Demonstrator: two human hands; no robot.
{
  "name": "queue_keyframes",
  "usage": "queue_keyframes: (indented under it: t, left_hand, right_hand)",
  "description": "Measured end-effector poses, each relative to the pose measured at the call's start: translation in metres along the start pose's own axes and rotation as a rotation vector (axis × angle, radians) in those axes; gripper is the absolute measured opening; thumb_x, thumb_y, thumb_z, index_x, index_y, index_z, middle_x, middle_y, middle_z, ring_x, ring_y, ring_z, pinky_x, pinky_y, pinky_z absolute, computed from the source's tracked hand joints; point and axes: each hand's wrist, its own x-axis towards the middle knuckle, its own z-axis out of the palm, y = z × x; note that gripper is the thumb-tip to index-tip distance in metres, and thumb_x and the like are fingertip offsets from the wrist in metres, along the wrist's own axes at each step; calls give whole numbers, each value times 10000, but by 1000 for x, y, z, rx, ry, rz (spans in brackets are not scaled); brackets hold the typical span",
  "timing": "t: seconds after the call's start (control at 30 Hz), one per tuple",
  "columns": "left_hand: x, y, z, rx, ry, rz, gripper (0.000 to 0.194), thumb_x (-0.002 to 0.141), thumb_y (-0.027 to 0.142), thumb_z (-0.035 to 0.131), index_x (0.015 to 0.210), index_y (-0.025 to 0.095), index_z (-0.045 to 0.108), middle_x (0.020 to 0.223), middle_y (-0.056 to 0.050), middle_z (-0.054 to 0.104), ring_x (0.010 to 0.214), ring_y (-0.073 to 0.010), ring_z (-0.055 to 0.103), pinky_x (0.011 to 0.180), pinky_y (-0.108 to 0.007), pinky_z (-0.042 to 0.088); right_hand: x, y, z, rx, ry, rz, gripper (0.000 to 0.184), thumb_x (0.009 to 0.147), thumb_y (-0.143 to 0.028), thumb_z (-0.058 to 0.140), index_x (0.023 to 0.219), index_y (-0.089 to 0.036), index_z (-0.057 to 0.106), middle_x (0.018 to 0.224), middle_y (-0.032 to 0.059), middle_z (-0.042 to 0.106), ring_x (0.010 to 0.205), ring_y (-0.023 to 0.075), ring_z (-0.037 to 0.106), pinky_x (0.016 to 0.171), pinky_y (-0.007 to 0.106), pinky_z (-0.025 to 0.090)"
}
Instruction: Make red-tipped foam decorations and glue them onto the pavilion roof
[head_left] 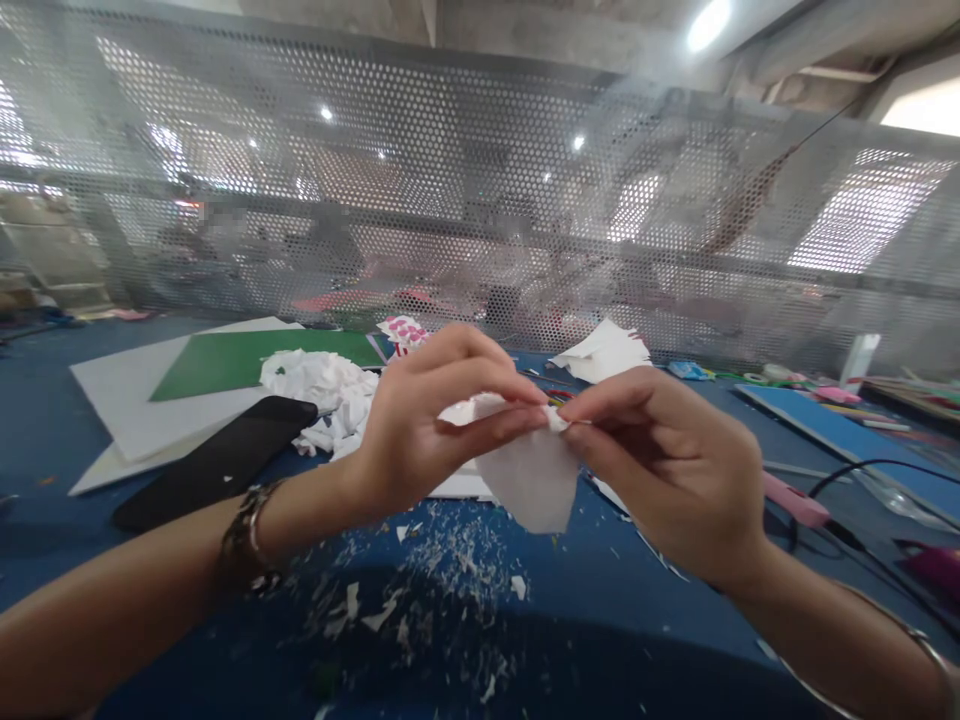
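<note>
Between my two hands hangs a piece of thin white paper (536, 485), gathered into a small twist at its top. My left hand (442, 410) pinches the gathered part with thumb and fingers. From the other side my right hand (660, 460) grips the same twist between thumb and forefinger, the fingertips nearly touching those of the left. Behind my left hand lies a pile of crumpled white paper strips (322, 390). A black phone-like slab (217, 460) rests flat beside my left forearm.
Paper scraps (450, 570) litter the blue table (600, 640). Green card (225, 362) and white sheets (142, 400) lie at left. A blue board (862, 430) and a pink corded tool (795, 500) are at right. A perforated metal screen (450, 180) stands behind.
</note>
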Motion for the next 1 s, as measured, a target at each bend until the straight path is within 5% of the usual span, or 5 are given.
queue_keyframes:
  t: [0.1,0.43,0.7,0.87,1.0]
  left_hand:
    - [-2,2,-2,170,-14,149,72,799,81,629,831,135,666,760,-47,618,701,-122,549,644,-258,470]
    - [-4,0,2,102,-123,124,168,885,223,542,920,102,654,849,-84,651,765,-110,603,670,-208,515]
    - [1,0,-1,34,-109,37,27,805,161,645,807,134,647,761,-36,663,690,-95,604,638,-184,502]
    - [2,-1,0,61,-48,-76,61,788,144,647,733,169,635,674,-1,631,634,-103,583,591,-205,487]
    - [3,-2,2,-45,-46,-216,105,758,128,654,666,164,621,608,11,594,578,-93,548,543,-192,464]
  right_hand:
    - [-1,2,0,-71,12,-45,143,784,-63,581,798,-205,573,714,-50,667,606,45,628,530,101,501]
    - [-2,7,-3,-171,-28,-146,126,813,-93,562,797,-218,548,719,-53,646,664,53,617,604,127,491]
    - [0,12,-4,-76,-117,-104,147,842,-109,521,911,-237,498,802,-49,611,704,47,595,624,131,482]
    - [-3,16,5,-59,-56,-103,314,793,-165,607,1059,-252,467,795,-47,597,672,80,584,598,189,504]
    - [-4,12,10,-198,16,-100,189,790,-135,600,944,-231,546,817,-42,644,660,77,604,599,190,511]
